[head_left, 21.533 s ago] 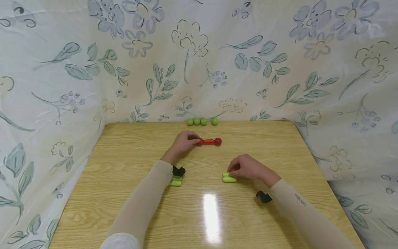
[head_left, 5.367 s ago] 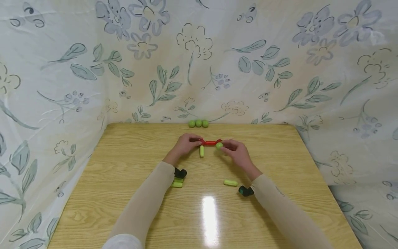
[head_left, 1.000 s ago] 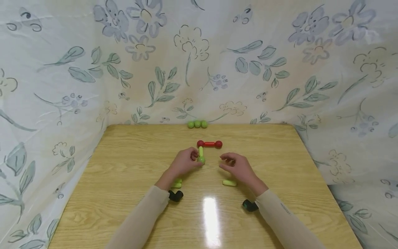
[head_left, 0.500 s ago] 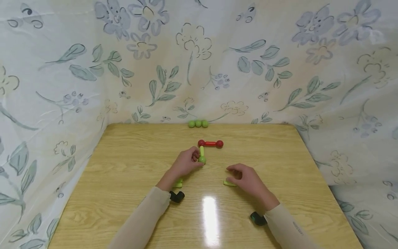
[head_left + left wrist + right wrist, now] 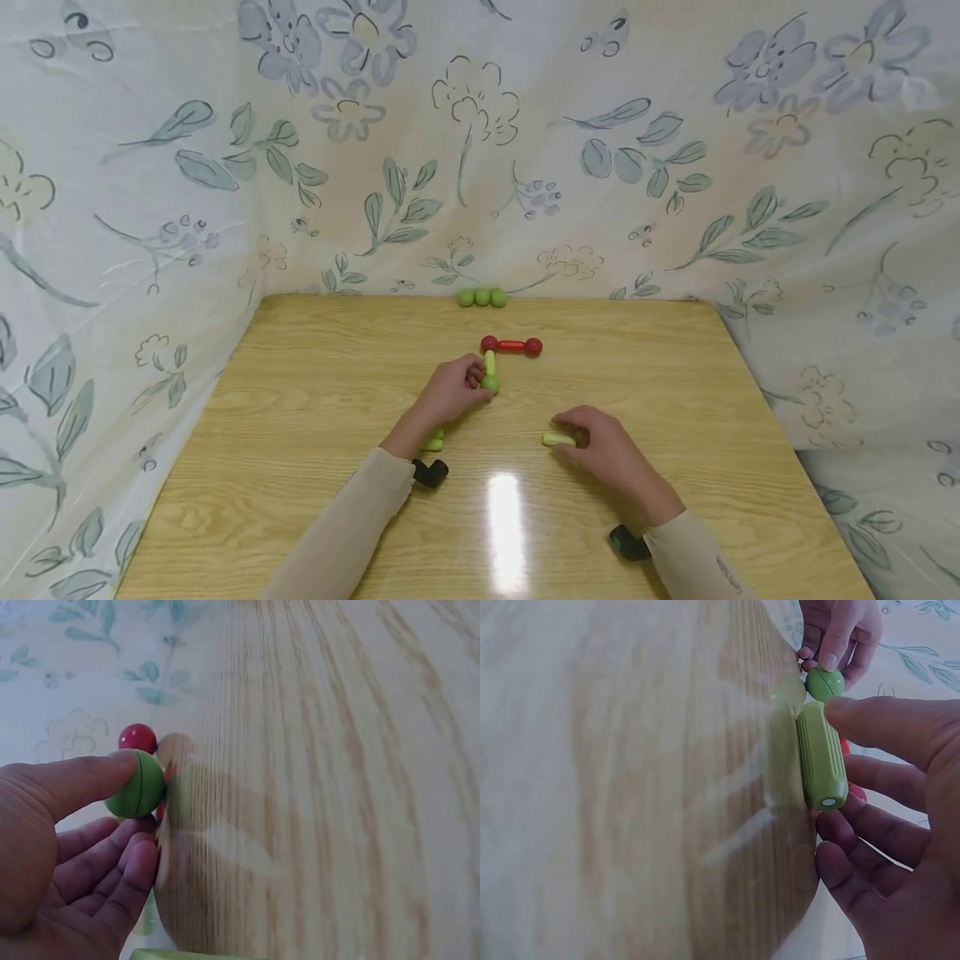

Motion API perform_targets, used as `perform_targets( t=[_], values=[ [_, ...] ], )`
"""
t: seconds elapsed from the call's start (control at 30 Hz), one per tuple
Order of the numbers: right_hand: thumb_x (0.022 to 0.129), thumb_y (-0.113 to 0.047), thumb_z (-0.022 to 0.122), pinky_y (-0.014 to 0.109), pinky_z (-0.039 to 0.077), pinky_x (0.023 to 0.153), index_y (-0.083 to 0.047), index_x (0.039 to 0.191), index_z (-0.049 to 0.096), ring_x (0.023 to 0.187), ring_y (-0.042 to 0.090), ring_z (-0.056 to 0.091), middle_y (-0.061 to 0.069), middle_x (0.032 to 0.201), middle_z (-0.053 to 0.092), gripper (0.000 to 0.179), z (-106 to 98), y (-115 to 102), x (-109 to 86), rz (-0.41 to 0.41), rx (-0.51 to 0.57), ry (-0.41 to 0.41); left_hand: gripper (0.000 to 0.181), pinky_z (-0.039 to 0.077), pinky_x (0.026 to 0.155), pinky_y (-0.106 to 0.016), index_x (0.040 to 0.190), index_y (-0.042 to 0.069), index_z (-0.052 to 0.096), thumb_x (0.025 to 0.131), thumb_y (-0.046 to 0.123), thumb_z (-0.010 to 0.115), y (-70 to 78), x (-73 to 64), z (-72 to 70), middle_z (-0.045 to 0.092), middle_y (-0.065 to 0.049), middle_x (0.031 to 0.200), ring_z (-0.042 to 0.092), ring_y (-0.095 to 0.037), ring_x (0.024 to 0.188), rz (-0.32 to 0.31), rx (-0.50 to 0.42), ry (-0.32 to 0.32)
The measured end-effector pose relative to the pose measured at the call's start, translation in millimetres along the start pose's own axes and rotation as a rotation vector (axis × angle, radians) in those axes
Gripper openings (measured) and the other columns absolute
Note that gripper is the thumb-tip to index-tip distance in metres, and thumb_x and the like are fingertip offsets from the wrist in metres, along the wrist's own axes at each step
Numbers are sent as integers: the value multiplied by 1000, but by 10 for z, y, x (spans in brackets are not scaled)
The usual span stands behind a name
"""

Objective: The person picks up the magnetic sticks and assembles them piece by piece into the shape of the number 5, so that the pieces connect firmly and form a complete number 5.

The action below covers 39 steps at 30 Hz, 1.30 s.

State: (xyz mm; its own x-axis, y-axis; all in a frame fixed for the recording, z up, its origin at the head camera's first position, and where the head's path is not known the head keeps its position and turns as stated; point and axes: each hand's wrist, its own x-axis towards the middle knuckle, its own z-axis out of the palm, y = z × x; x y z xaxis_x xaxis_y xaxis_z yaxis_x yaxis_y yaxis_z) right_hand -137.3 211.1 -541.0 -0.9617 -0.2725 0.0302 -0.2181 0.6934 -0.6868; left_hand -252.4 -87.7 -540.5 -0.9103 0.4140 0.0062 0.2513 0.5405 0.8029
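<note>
In the head view, my left hand [image 5: 453, 390] pinches a green ball [image 5: 491, 382] at the near end of a light-green toy rod [image 5: 490, 362]. That rod points away toward the left red ball [image 5: 489, 343] of a red rod [image 5: 512, 346] with a red ball [image 5: 533, 346] at its other end. My right hand [image 5: 606, 450] is around a loose light-green rod [image 5: 557, 439] lying on the table. In the right wrist view, the thumb overlaps this rod's [image 5: 823, 757] far end, and the fingers are spread behind it. A silvery dot shows on its near end.
Several light-green rods [image 5: 432, 440] lie by my left forearm, partly hidden by it. Three green balls [image 5: 482, 297] sit in a row at the back edge of the wooden table [image 5: 337, 333]. Floral cloth [image 5: 480, 167] hangs behind and at the sides.
A green rod and a green ball have been added below the left red ball. Over the last second my right hand has moved back to the loose rod; my left hand stays at the green ball.
</note>
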Motion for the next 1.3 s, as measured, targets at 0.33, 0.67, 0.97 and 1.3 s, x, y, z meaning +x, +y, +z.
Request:
perform_targets(
  t=[0.33,0.67,0.97,1.3],
  values=[
    [95,-13,87,34,58,84,-15,117,80,96,10,65,-9,109,72,23,12,30,0,-35,-28,7,28,57,84,-34,114,8,68,95,16,88,21,-10,-14,70,0,102,64,-16,92,39,19,8],
    [97,-17,85,34,56,82,-19,112,84,90,8,61,-13,103,71,15,-3,58,40,-63,-59,2,23,56,82,-35,109,11,70,95,16,87,25,-27,-17,70,0,100,63,-17,90,64,41,10],
    [98,-18,85,35,57,85,-18,113,84,92,10,64,-12,106,72,15,-28,60,95,-68,-48,15,23,55,80,-33,109,11,69,95,16,88,-13,-19,7,70,1,98,63,-16,88,84,48,10],
    [97,-15,85,30,52,72,-15,113,84,82,14,58,-11,97,69,16,-82,83,224,-92,-40,45,23,55,81,-34,108,12,69,95,18,88,2,-63,20,69,0,98,62,-17,88,68,46,16]
  ],
)
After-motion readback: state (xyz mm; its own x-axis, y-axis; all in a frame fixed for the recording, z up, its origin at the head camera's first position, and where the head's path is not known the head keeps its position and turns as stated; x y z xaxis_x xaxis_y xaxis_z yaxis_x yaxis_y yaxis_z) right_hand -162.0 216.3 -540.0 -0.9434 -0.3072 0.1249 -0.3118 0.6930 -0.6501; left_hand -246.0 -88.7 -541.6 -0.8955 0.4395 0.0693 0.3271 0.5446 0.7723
